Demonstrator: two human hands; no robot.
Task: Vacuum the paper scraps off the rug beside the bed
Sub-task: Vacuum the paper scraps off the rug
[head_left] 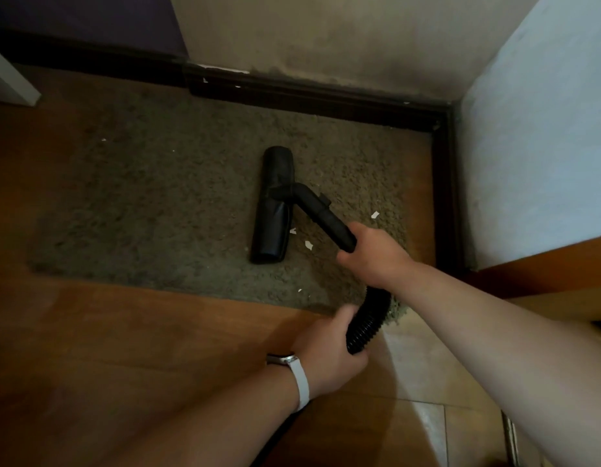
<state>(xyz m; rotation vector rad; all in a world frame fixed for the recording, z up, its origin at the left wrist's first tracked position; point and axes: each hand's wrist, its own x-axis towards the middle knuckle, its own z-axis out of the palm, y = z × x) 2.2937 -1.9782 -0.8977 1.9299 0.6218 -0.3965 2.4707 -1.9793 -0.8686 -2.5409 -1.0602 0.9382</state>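
A shaggy grey-green rug (157, 197) lies on the wooden floor. On it rests the black vacuum head (274, 203), long side running near to far. My right hand (373, 254) grips the black wand (326, 214) just behind the head. My left hand (332, 352), with a white watch strap on the wrist, holds the ribbed black hose (368, 325) at the rug's near edge. White paper scraps lie on the rug: one (308, 245) and another (293, 231) beside the head, a third (375, 215) to the right, and tiny bits farther left (104, 139).
A dark skirting board (326, 99) runs along the far wall and turns down the right wall (528, 146). A white furniture leg (12, 82) stands at far left. A wooden edge (545, 267) juts in at right. Bare wooden floor (123, 348) lies in front of the rug.
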